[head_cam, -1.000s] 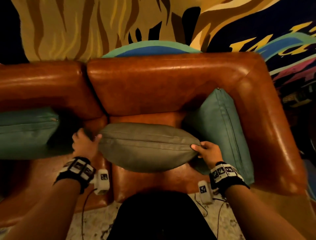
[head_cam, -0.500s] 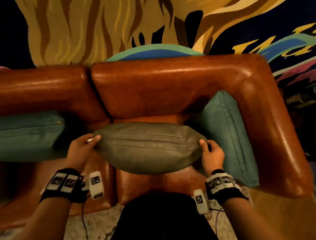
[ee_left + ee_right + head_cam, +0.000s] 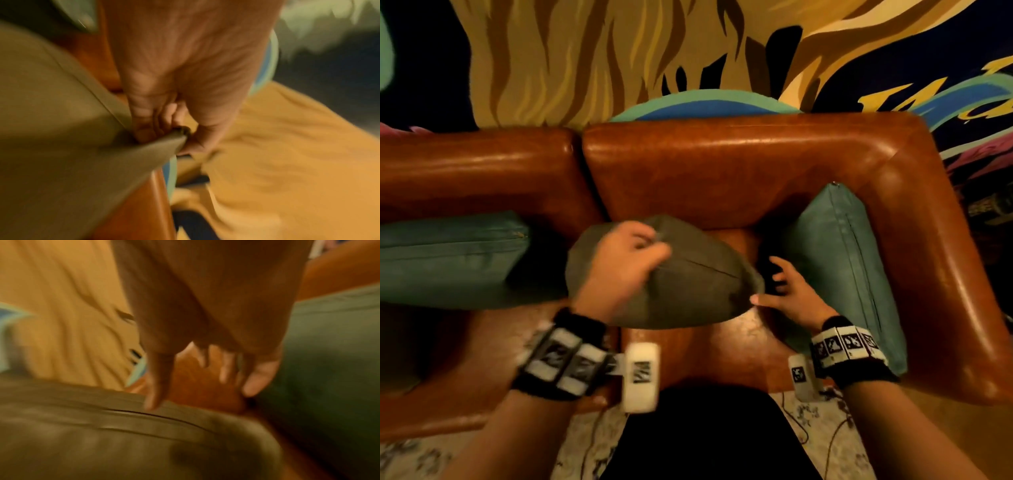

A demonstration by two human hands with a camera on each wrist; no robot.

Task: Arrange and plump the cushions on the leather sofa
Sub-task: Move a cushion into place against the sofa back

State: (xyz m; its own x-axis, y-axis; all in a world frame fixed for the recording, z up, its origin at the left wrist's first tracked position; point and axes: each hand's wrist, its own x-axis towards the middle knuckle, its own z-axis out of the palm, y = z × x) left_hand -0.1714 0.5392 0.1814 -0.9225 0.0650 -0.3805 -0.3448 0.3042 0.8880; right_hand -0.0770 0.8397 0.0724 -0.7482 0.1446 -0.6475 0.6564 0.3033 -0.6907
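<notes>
Olive cushion (image 3: 688,291) in left hand (image 3: 623,263)

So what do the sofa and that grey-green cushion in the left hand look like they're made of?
Sofa: seemingly brown leather, glossy, with bright highlights and fine grain. Grey-green cushion: matte woven-looking fabric with a seam line, no shine; the left hand bunches its corner easily, so soft-filled.

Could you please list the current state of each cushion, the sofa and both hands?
Olive-grey leather cushion: held by one corner, tilted over the seat.
Left hand: grip pinching the olive-grey cushion's corner.
Right hand: fingers spread, holding nothing, thumb at the cushion's edge.
Teal cushion on the right: leaning against the armrest.
Teal cushion on the left: lying on the seat.
Brown leather sofa: unoccupied, apart from cushions.
</notes>
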